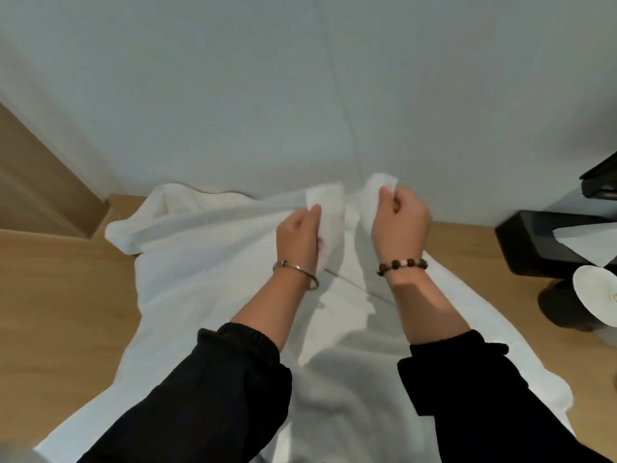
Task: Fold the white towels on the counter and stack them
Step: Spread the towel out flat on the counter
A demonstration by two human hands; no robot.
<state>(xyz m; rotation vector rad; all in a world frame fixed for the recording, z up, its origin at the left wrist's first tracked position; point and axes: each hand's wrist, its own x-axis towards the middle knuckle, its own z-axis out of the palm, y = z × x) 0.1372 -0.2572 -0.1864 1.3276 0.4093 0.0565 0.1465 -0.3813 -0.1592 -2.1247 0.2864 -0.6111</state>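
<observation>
- White towel point(207, 262) lies spread over the wooden counter point(60, 295), far edge bunched near the wall point(267, 78).
- Left hand point(298, 240) pinches the towel's far edge, lifted.
- Right hand point(399, 225) curls round a raised corner.
- Black tissue box point(534, 242) stands at the right.

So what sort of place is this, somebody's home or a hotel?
Probably a hotel or guest room, though that is a guess. A large white towel is spread over a light wooden counter against a plain wall, with a black tissue box and a paper roll alongside.
</observation>
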